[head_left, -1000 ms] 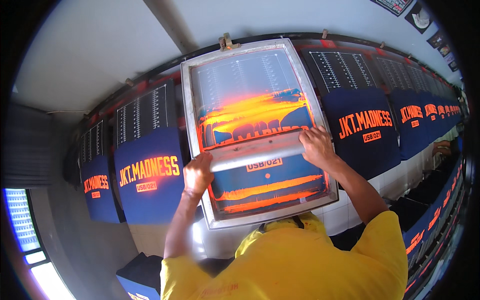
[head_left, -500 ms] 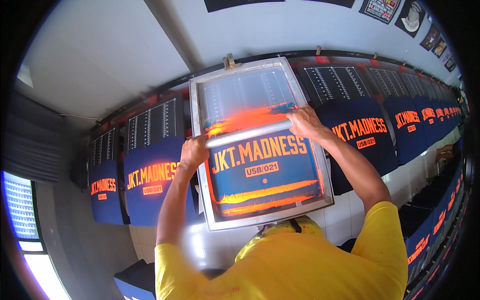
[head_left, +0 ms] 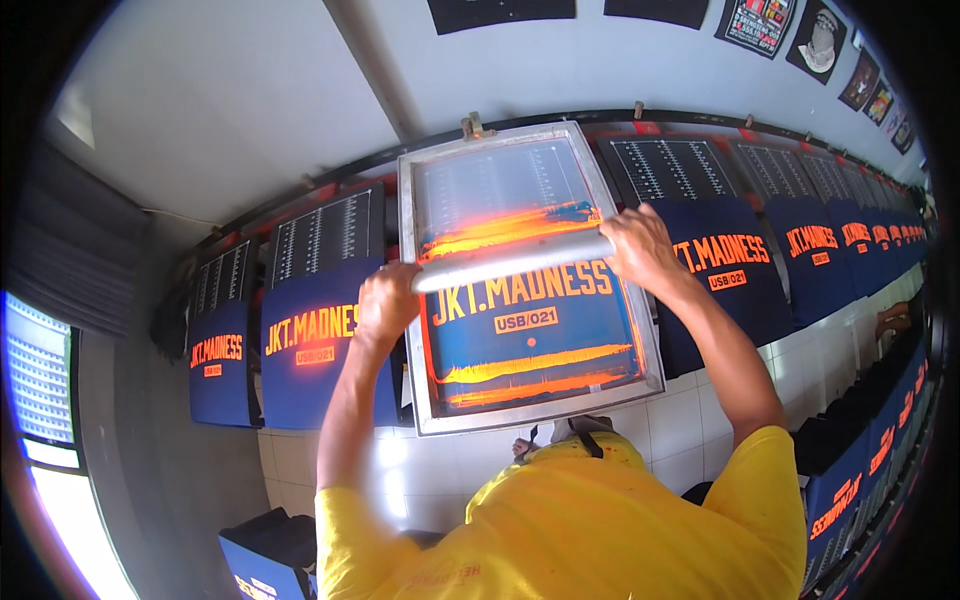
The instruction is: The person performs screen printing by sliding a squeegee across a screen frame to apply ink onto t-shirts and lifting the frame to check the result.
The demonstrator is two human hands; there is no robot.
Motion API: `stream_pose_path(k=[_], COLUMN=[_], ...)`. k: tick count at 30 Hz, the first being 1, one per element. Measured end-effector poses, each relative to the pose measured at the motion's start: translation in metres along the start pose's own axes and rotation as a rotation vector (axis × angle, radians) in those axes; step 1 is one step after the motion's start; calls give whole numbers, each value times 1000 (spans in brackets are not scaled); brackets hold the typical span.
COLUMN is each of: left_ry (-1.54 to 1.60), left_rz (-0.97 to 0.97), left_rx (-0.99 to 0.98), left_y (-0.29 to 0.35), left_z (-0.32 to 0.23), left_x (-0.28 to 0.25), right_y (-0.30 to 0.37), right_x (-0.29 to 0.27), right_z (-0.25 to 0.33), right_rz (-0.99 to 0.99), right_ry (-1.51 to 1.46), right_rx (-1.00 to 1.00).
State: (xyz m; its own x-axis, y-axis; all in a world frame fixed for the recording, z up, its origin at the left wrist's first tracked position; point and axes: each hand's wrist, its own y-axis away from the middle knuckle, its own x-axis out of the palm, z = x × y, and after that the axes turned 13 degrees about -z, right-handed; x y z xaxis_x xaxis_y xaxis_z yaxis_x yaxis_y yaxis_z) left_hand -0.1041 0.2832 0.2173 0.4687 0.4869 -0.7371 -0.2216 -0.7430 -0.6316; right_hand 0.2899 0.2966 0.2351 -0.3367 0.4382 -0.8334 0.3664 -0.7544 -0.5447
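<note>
My left hand [head_left: 388, 303] and my right hand [head_left: 642, 247] are both closed round the ends of a squeegee [head_left: 512, 262] with a rounded metal handle. It spans a printing screen [head_left: 408, 240] in a metal frame, slightly higher at its right end. Beyond the squeegee lies a ragged band of bright orange ink [head_left: 500, 232]. On the near side, orange lettering shows on the dark blue mesh, its upper edge partly covered by the squeegee. Streaks of orange ink [head_left: 540, 364] cross the screen's near end. The squeegee's blade is hidden beneath its handle.
Dark blue printed fabric pieces [head_left: 310, 330] lie on black boards in a row to both sides, curving away right. A metal clamp [head_left: 474, 126] stands at the screen's far edge. Another row of printed pieces [head_left: 850, 490] runs along the lower right. A window [head_left: 40, 370] is at left.
The squeegee has come slightly nearer to me across the screen, over the top of the lettering, with both hands still on it. The whole view has shifted a little.
</note>
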Motion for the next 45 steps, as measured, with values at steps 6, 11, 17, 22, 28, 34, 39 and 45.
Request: stream_pose_path(k=[6, 11, 17, 22, 28, 34, 39, 45], left_ry=[-7, 0, -17, -18, 7, 66, 70, 29], left_rz=[90, 87, 143, 227, 355, 113, 6, 49], left_rx=[24, -6, -57, -67, -98, -357, -812, -1018], left_y=[99, 177, 225, 249, 220, 224, 221, 209], left_z=[-46, -72, -87, -93, -119, -77, -37, -24], left_x=[-38, -44, -36, -30, -55, -31, 16, 43], right_y=[113, 189, 230, 244, 244, 229, 243, 241], right_x=[-22, -18, -12, -19, -25, -15, 29, 71], right_z=[49, 86, 108, 112, 101, 47, -11, -46], right_rz=[-1, -17, -55, 123, 136, -229, -138, -194], right_ry=[-15, -57, -16, -30, -145, -224, -228, -445], right_rx=[-22, 19, 46, 93, 130, 380, 796, 1027])
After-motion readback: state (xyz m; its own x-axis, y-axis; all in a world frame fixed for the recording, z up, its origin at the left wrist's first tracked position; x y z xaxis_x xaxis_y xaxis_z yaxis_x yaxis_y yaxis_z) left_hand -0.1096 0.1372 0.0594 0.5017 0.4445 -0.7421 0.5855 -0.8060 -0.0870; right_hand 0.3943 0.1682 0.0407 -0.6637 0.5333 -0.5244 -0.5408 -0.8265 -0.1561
